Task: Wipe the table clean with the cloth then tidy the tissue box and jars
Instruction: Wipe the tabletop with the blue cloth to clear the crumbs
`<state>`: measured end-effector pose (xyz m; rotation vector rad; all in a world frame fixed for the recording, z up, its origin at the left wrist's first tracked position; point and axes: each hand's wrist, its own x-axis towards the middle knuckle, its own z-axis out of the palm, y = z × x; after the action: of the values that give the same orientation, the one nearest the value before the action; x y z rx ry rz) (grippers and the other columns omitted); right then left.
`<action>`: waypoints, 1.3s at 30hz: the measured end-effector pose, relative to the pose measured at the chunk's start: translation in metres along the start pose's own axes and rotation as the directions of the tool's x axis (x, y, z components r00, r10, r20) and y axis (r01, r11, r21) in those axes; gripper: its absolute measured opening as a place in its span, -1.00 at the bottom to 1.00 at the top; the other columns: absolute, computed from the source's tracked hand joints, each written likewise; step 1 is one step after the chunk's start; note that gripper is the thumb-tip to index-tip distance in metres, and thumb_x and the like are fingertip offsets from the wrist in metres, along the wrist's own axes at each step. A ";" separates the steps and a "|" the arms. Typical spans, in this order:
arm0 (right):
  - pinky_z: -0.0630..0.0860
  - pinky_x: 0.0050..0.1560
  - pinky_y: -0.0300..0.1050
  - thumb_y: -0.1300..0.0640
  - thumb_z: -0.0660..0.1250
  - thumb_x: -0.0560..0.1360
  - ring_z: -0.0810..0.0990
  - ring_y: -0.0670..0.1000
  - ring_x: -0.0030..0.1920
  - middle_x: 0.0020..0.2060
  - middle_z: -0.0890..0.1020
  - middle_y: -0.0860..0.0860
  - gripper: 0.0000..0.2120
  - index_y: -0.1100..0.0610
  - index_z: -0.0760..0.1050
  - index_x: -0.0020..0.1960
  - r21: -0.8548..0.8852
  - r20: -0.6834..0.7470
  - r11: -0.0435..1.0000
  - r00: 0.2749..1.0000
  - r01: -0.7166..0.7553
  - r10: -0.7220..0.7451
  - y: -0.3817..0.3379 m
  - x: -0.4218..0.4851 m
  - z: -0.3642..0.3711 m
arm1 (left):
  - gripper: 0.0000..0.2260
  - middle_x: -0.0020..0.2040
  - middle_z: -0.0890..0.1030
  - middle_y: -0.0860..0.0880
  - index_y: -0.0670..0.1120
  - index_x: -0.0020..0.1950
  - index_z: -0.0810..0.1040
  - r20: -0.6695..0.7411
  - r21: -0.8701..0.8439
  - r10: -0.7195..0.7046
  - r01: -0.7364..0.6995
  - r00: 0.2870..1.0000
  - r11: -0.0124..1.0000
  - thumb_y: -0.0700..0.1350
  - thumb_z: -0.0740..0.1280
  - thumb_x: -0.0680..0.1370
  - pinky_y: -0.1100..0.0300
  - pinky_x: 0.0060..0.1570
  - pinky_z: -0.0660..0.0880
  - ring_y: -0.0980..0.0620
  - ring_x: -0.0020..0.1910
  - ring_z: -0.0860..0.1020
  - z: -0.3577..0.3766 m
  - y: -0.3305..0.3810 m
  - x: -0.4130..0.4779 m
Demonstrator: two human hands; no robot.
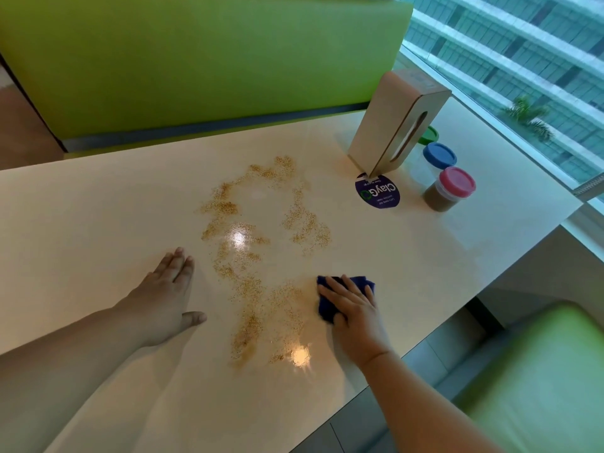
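A tall pale wooden tissue box (385,125) with a long slot in its face stands on end near the window side of a glossy cream tabletop (98,207), and everything else is placed from it. Just beside the box, toward the window (523,60), three small clear plastic jars sit in a row: a green-lidded jar (430,135) mostly hidden behind the box, a blue-lidded jar (438,156) next to it, and a pink-lidded jar (449,191) holding something brown, nearest the camera. A round purple sticker (379,192) printed "ClayGo" lies on the tabletop at the foot of the box, its far edge under the box's corner. A wide scatter of golden-brown grains (248,289) spreads from near the box toward the person. Well apart from the box, at the near edge of the scatter, the right hand (353,312) presses flat with spread, straight fingers on a folded dark blue cloth (327,311) lying on the tabletop. On the other side of the grains from the box, the left hand (166,295) rests palm down on the tabletop, fingers straight and together, thumb out, holding nothing. A bright green padded bench back (196,60) rises beyond the box.
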<state>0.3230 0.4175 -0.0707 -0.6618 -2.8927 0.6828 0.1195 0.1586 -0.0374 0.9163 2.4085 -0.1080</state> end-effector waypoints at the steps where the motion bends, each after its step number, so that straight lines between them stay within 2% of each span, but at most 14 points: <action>1: -0.16 0.50 -0.02 -0.04 -0.09 0.44 0.03 -0.19 0.48 0.37 0.22 -0.36 -0.47 -0.26 0.32 0.36 0.002 -0.013 0.999 0.999 -0.041 0.041 0.001 0.000 -0.002 | -0.10 0.47 -0.39 -0.17 -0.19 0.47 -0.35 -0.001 0.002 -0.001 0.001 1.000 1.000 0.31 0.12 0.49 0.08 0.48 -0.11 -0.07 0.48 -0.31 0.000 0.000 0.000; 5: -0.27 0.48 -0.03 -0.26 -0.05 0.54 -0.06 -0.16 0.50 0.37 0.10 -0.35 -0.52 -0.21 0.26 0.42 -0.045 -0.026 0.983 0.984 -0.177 0.176 -0.030 0.003 0.008 | -0.09 0.48 -0.38 -0.17 -0.19 0.48 -0.34 -0.001 -0.004 0.004 -0.004 1.000 1.000 0.31 0.13 0.49 0.11 0.47 -0.16 -0.08 0.48 -0.31 0.001 -0.001 0.002; 8: -0.25 0.48 -0.05 -0.34 -0.10 0.51 -0.06 -0.19 0.49 0.37 0.15 -0.36 -0.48 -0.25 0.30 0.39 -0.037 0.028 0.998 0.998 -0.054 0.055 -0.040 -0.019 0.020 | -0.09 0.48 -0.38 -0.17 -0.19 0.48 -0.33 -0.002 -0.003 0.007 -0.007 1.000 1.000 0.31 0.14 0.49 0.11 0.47 -0.17 -0.08 0.48 -0.31 0.002 -0.002 0.003; 12: -0.19 0.48 -0.06 -0.35 -0.16 0.52 -0.02 -0.22 0.48 0.37 0.22 -0.37 -0.50 -0.29 0.28 0.36 -0.050 -0.005 0.998 0.999 -0.032 0.031 -0.015 -0.036 0.014 | -0.09 0.48 -0.37 -0.17 -0.19 0.48 -0.33 -0.004 -0.002 0.013 -0.013 1.000 1.000 0.31 0.14 0.49 0.12 0.47 -0.18 -0.08 0.49 -0.30 0.003 -0.003 0.004; 17: -0.30 0.45 -0.09 -0.06 0.03 0.63 -0.05 -0.11 0.51 0.46 0.14 -0.27 -0.60 -0.18 0.21 0.46 -0.070 -0.009 0.977 0.980 -0.200 0.200 -0.035 -0.011 0.013 | -0.09 0.48 -0.38 -0.16 -0.18 0.48 -0.33 0.000 -0.006 0.013 -0.013 1.000 1.000 0.32 0.14 0.48 0.10 0.47 -0.16 -0.09 0.49 -0.29 0.004 -0.004 0.005; 22: -0.28 0.46 -0.07 -0.25 -0.17 0.57 -0.12 -0.20 0.49 0.42 0.11 -0.35 -0.53 -0.26 0.18 0.44 -0.062 0.097 0.998 0.995 0.020 -0.014 -0.042 -0.050 0.017 | -0.09 0.48 -0.37 -0.18 -0.19 0.48 -0.33 -0.004 0.010 0.014 -0.014 1.000 1.000 0.32 0.13 0.48 0.10 0.47 -0.17 -0.10 0.49 -0.28 0.005 -0.005 0.007; 26: -0.27 0.43 -0.14 -0.17 -0.05 0.60 -0.04 -0.20 0.48 0.41 0.16 -0.33 -0.57 -0.21 0.24 0.44 -0.103 -0.010 0.994 0.999 -0.037 0.036 -0.019 -0.048 0.012 | -0.09 0.48 -0.36 -0.18 -0.19 0.48 -0.33 -0.001 0.019 0.012 -0.012 1.000 1.000 0.32 0.13 0.49 0.09 0.47 -0.17 -0.11 0.49 -0.28 0.006 -0.006 0.008; 28: -0.12 0.45 -0.17 -0.04 0.07 0.63 0.12 -0.15 0.47 0.38 0.31 -0.27 -0.65 -0.14 0.34 0.40 -0.029 -0.074 0.989 0.987 -0.143 0.140 -0.018 -0.030 0.010 | -0.09 0.48 -0.36 -0.18 -0.19 0.48 -0.33 0.000 0.018 0.010 -0.010 1.000 1.000 0.32 0.13 0.48 0.09 0.47 -0.17 -0.11 0.49 -0.28 0.006 -0.006 0.007; 30: 0.27 0.36 -0.12 0.05 0.14 0.62 0.45 -0.01 0.29 0.16 0.54 -0.20 -0.74 -0.17 0.50 0.22 0.269 -0.136 0.920 0.934 -0.285 0.329 -0.028 -0.017 0.000 | -0.09 0.48 -0.36 -0.18 -0.19 0.48 -0.33 0.000 0.025 0.007 -0.007 1.000 1.000 0.33 0.12 0.48 0.10 0.47 -0.18 -0.11 0.49 -0.28 0.005 -0.005 0.006; 32: 0.57 0.01 0.01 0.03 0.18 0.60 0.61 0.08 -0.03 -0.03 0.61 -0.13 -0.76 -0.31 0.51 0.03 0.568 -0.141 0.751 0.859 -0.337 0.492 -0.048 -0.014 -0.013 | -0.08 0.49 -0.35 -0.18 -0.19 0.48 -0.33 -0.005 0.027 0.002 -0.002 1.000 1.000 0.33 0.13 0.48 0.11 0.46 -0.18 -0.10 0.49 -0.27 0.005 -0.004 0.006; 34: 0.62 -0.28 0.03 0.04 0.19 0.60 0.63 0.07 -0.27 -0.11 0.64 -0.02 -0.77 -0.26 0.55 0.02 0.648 -0.085 0.674 0.846 -0.355 0.527 -0.070 -0.019 -0.018 | -0.08 0.49 -0.36 -0.17 -0.18 0.48 -0.33 -0.007 0.021 0.001 0.000 1.000 1.000 0.33 0.13 0.48 0.11 0.45 -0.18 -0.10 0.49 -0.27 0.005 -0.004 0.006; 36: 0.60 -0.02 -0.01 0.04 0.20 0.60 0.64 0.01 -0.08 0.06 0.63 -0.06 -0.78 -0.16 0.56 0.13 0.546 -0.049 0.765 0.899 -0.341 0.435 -0.086 -0.032 -0.009 | -0.08 0.49 -0.36 -0.17 -0.18 0.48 -0.33 -0.006 0.023 -0.001 0.001 1.000 1.000 0.34 0.13 0.48 0.10 0.46 -0.17 -0.10 0.49 -0.27 0.006 -0.005 0.007; 37: 0.44 0.23 -0.11 0.01 0.18 0.60 0.53 -0.04 0.18 0.24 0.54 -0.14 -0.74 -0.15 0.52 0.23 0.411 -0.056 0.858 0.931 -0.309 0.362 -0.092 -0.039 -0.004 | -0.08 0.49 -0.36 -0.18 -0.19 0.48 -0.33 -0.004 0.024 0.000 0.000 1.000 1.000 0.34 0.13 0.48 0.09 0.47 -0.16 -0.11 0.49 -0.27 0.006 -0.005 0.007; 39: 0.05 0.41 -0.17 -0.12 0.08 0.60 0.15 -0.10 0.44 0.44 0.23 -0.25 -0.61 -0.14 0.33 0.41 0.132 -0.072 0.972 0.977 -0.192 0.203 -0.095 -0.049 0.006 | -0.08 0.48 -0.36 -0.18 -0.19 0.48 -0.34 -0.005 0.021 0.003 -0.003 1.000 1.000 0.33 0.13 0.48 0.08 0.47 -0.16 -0.11 0.49 -0.28 0.007 -0.005 0.007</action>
<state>0.3293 0.3170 -0.0338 -0.9467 -2.7040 0.8280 0.1153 0.1572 -0.0472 0.9302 2.4147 -0.1302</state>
